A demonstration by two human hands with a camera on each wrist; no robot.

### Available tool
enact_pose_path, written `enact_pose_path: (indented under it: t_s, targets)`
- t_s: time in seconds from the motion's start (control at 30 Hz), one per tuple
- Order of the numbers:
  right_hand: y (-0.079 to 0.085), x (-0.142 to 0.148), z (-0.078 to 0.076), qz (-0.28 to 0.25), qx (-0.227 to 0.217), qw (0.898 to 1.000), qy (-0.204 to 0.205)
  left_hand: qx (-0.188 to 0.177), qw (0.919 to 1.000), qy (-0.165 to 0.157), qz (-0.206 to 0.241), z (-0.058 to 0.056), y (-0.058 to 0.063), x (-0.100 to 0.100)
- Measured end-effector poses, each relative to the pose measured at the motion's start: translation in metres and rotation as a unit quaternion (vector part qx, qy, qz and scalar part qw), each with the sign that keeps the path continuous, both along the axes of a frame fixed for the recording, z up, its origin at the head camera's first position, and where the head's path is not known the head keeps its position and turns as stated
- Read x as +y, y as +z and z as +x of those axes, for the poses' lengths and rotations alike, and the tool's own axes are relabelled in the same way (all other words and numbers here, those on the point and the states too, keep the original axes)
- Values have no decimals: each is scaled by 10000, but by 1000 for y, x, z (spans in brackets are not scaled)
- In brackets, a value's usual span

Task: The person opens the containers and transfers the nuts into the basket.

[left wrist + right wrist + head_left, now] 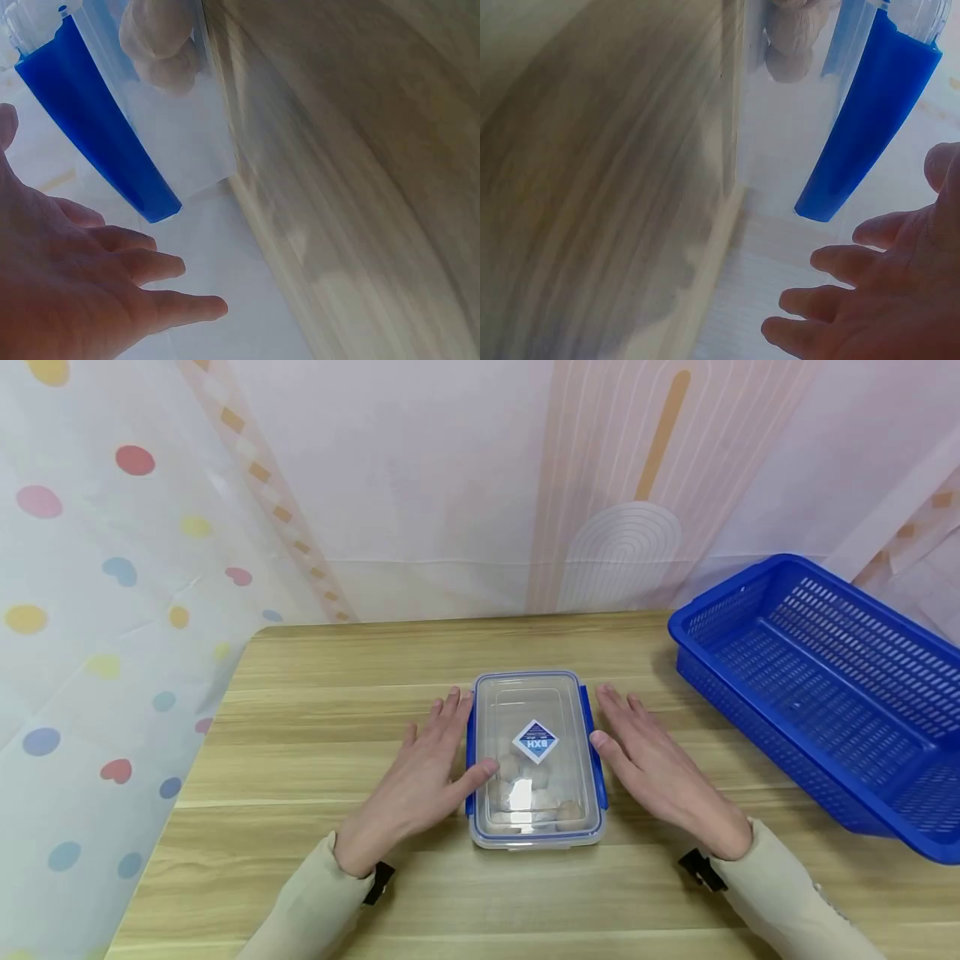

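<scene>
A clear plastic food container [517, 702] with a see-through lid and blue side latches lies on the wooden table, a blue and white diamond label on its lid. Several round, light-brown balls [789, 64] sit inside, gathered at its near end. My left hand [420, 781] is at the container's left side, fingers straight, its thumb reaching over the lid's edge in the head view. On the other side is my right hand [652, 764], fingers extended, thumb tip close by the right latch [870, 127]. Along the left side, the left latch [97, 120] is folded down.
A blue slatted plastic basket [795, 760] stands at the right of the table [322, 710]. Behind the table hangs a pale patterned cloth [420, 485], and a dotted one covers the left side. Both wrists carry black straps below beige sleeves.
</scene>
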State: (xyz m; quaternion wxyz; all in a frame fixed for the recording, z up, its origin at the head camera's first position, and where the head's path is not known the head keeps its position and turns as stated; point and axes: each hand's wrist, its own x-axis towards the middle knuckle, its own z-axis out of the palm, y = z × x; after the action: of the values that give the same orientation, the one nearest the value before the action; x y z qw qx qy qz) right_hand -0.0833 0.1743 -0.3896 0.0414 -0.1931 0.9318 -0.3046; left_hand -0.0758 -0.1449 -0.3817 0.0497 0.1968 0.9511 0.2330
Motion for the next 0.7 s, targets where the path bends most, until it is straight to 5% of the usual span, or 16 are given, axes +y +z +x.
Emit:
enact_pose_path:
  t_s: [0.43,0.7]
  targets:
    - [0,-2,-1,-487,-807,9954,-148,-88,9997,8,220,-2,-4,10]
    - [-4,-5,-3,-897,-834,9925,-18,-256,9993,-73,268,-6,-9,12]
